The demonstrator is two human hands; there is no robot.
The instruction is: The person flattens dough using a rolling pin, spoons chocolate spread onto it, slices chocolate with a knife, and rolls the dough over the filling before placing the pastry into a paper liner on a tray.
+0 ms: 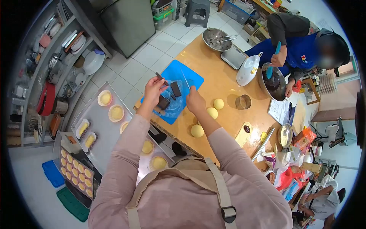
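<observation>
Okay, from my end of the feed: the dark bar (161, 79) is up in the left hand (153, 91), upper part of the frame just left of centre, pinched between thumb and fingers. Looks like chocolate to me, so I'd guess light, stiff and snappy, slick if it warms. I'd grip the long edges near the middle, gently. The right hand (195, 100) is closed around a knife (185, 79), blade toward the top of the frame. Near the bar, a dark block (175, 89) and a chunk (163, 102) sit with crumpled plastic (174, 106) on a blue board (196, 79). Right of that on the table (228, 121): pale balls (212, 113) and a metal ring (243, 102). Left side, a tray (108, 138) of little cakes (116, 113); upper right, another person (288, 42) holds a bowl (281, 92).
</observation>
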